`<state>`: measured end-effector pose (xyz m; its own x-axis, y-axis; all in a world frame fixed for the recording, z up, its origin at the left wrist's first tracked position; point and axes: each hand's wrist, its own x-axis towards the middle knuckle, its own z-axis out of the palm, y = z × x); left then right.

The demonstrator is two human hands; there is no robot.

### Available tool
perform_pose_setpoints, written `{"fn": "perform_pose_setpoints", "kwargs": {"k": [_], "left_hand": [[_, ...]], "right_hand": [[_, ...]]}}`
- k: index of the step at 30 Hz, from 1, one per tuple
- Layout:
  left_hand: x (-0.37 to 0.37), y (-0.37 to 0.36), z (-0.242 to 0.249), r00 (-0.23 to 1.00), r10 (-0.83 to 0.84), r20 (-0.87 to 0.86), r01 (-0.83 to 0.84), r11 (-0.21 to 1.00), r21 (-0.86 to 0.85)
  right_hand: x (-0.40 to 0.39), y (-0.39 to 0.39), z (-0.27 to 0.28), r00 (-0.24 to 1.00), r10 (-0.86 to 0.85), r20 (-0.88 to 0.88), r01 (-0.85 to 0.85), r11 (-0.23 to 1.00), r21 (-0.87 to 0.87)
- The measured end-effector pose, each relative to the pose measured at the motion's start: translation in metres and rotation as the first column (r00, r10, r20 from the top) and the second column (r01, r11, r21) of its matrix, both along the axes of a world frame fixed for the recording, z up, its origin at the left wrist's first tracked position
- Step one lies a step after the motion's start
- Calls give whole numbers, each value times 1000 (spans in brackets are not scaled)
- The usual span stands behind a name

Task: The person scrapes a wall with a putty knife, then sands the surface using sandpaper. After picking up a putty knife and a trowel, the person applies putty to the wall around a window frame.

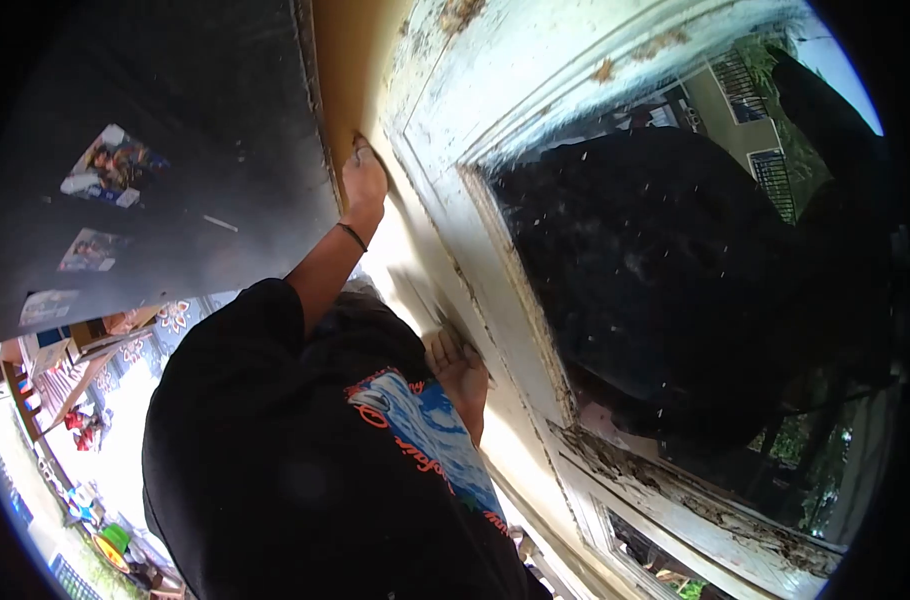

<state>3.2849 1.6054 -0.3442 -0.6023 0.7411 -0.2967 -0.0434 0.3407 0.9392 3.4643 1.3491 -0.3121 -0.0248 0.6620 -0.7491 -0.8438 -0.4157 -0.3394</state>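
Observation:
My left hand (365,185), with a dark band at the wrist, is raised to the narrow yellow wall strip (351,60) between a dark panel and a white window frame. Its fingers are bent together, and a small dark bit shows at their tips; what it is I cannot make out. Lower down, my right hand (460,370) is beside the pale wall near the frame's edge, its palm partly in view and its fingers apart. A thin dark line shows close to it, too small to name. The white window frame (435,170) has worn, flaking paint.
A dark panel (225,130) with pictures stuck on it stands at the left. The window glass (635,290) fills the right side and reflects a building and plants. Wooden furniture (55,385) and colourful items appear at the lower left.

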Motion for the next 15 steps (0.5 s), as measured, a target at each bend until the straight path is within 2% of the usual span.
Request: {"fn": "perform_pose_setpoints", "kwargs": {"k": [2, 4, 6, 7, 8, 10, 11, 12, 14, 15], "left_hand": [[13, -19, -1, 1000, 11, -27, -8, 995, 100], [29, -42, -7, 993, 13, -117, 13, 975, 222], [43, -71, -4, 994, -99, -46, 105, 983, 152], [48, -89, 6, 976, -201, -85, 207, 976, 65], [56, -107, 16, 975, -203, -86, 209, 976, 63], [76, -143, 27, 928, -368, -54, 367, 930, -33], [87, -160, 23, 909, -402, -110, 406, 914, 16], [95, -177, 20, 893, -449, -37, 450, 892, 37], [110, -204, 20, 825, -565, -1, 562, 821, -103], [122, -216, -1, 826, -564, -4, 561, 822, -104]], "right_hand": [[3, -4, -1, 996, -34, 81, 37, 999, -36], [9, -14, -1, 995, -56, 77, 59, 998, -28], [20, -30, 0, 997, 3, 83, -3, 1000, -3], [27, -40, -2, 994, -40, 101, 45, 998, -49], [38, -52, -5, 994, -41, 100, 47, 998, -51], [57, -81, -12, 986, -146, 85, 154, 985, -85], [63, -93, -13, 960, -227, 167, 249, 960, -127], [73, -109, -18, 958, -229, 171, 253, 958, -132], [99, -144, -33, 946, -230, 229, 247, 968, -50], [105, -155, -26, 939, -243, 244, 248, 969, 8]]}}
